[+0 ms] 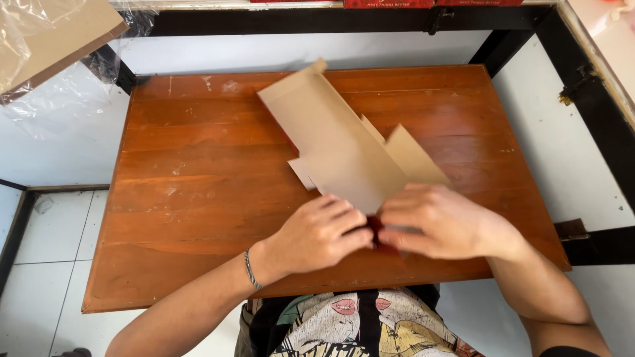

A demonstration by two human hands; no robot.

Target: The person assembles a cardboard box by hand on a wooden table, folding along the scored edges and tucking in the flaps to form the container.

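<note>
A flat, unfolded cardboard box blank [337,142], plain brown on the side facing me, lies slanted across the wooden table [185,192]. Its far end points up and left, and side flaps stick out to the right. A strip of its red printed side shows between my hands. My left hand [321,235] and my right hand [436,221] both grip the near end of the blank, fingers curled over its edge and meeting in the middle. A thin bracelet circles my left wrist.
A stack of brown cardboard in clear plastic [46,39] rests at the upper left. A black metal frame [582,86] runs along the back and right. White wall and tiled floor [40,264] surround the table.
</note>
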